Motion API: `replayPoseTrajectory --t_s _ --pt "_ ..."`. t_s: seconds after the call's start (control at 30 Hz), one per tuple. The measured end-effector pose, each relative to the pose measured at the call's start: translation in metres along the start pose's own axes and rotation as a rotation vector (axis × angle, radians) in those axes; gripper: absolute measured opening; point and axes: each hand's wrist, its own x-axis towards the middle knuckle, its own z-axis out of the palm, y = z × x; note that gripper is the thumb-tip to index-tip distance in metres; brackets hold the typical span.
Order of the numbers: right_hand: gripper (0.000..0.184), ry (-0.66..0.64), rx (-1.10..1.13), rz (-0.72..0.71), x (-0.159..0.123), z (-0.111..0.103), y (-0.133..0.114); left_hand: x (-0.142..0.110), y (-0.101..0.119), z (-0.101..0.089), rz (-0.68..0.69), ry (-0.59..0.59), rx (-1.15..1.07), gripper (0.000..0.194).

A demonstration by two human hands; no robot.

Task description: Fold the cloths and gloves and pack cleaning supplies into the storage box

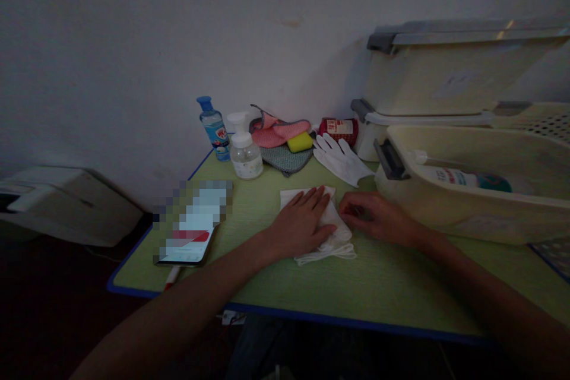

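Observation:
My left hand (304,222) lies flat, fingers stretched out, on a folded white cloth (329,243) with wavy layered edges at its near side. Beside the cloth's right edge is my right hand (376,217), its fingers curled in toward the thumb. Whether those fingertips pinch the cloth's edge or anything else cannot be made out. Just behind the hands a white glove (341,160) rests on the green table (262,285), fingers pointing to the back left.
Left of the hands lies a phone (196,222), with a marker (172,276) near it. Behind stand a blue bottle (216,130), a pump bottle (246,157), pink cloth (280,130), yellow sponge (300,142) and red package (339,129). An open bin (445,214) and stacked boxes (445,80) occupy the right.

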Motion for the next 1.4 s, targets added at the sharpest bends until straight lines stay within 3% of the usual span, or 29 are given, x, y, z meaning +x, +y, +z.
replayPoseTrajectory --t_s 0.23,0.33,0.5,0.93,1.4 --pt "0.015 0.209 0.122 0.268 0.005 0.007 0.002 0.001 -0.002 -0.006 -0.037 0.057 -0.026 0.050" --pt "0.016 0.226 0.152 0.352 0.007 0.010 0.004 0.001 -0.006 -0.009 -0.050 0.084 -0.038 0.050" --pt "0.015 0.183 0.163 0.427 0.008 0.009 0.003 0.000 -0.009 -0.010 0.016 0.082 -0.044 0.053" --pt "0.011 0.126 0.205 0.407 0.008 0.016 0.001 -0.003 -0.007 -0.002 0.069 -0.047 0.016 0.053" --pt "0.025 -0.160 0.060 0.398 -0.002 0.007 0.003 -0.004 -0.009 0.002 0.112 0.003 0.040 0.048"
